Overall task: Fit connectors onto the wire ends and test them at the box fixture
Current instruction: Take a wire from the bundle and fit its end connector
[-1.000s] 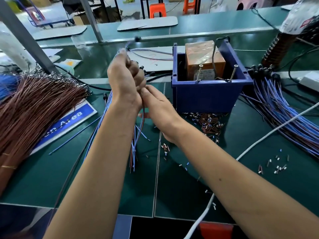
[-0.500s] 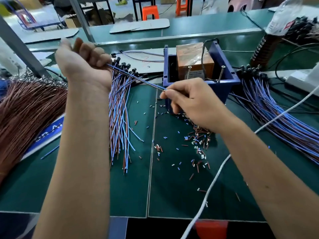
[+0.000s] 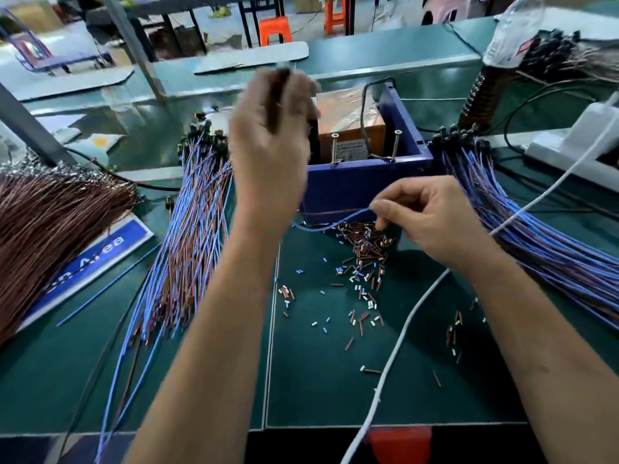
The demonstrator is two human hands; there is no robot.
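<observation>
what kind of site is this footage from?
Most likely a wire-harness assembly bench on a factory floor: big bundles of blue and brown wires, a pile of loose connectors on the green mat, and a blue box fixture.

Open green worktop (image 3: 318,390) toward near edge, crossed by white cable (image 3: 398,343). Flanked by wire bundle (image 3: 187,236) left and blue wire bundle (image 3: 536,229) right. Blocked ahead by blue box fixture (image 3: 361,182); loose connectors (image 3: 365,242) piled before it, possibly touching.

bright even light | raised left hand (image 3: 271,128) motion-blurred | edges curved
</observation>
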